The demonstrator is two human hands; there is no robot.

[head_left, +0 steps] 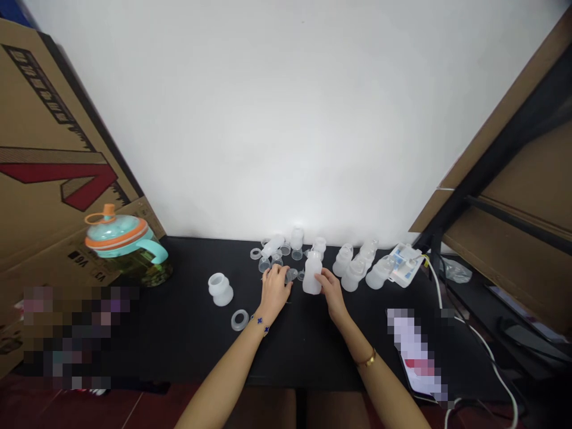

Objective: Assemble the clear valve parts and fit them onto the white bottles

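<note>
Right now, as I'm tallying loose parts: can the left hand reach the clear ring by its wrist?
Probably yes. The clear ring lies flat on bare black table just beside the left forearm, nothing over it; the left hand would only need to draw back. The right hand holds a white bottle.

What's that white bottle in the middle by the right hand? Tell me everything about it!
The white bottle is small and looks like cloudy, half see-through plastic, with a round body and a narrower top. It stands upright on the black table, near other similar bottles. The right hand holds its lower side. The left hand is close by but seems not to touch it. Whether anything is inside is too hard to tell.
</note>
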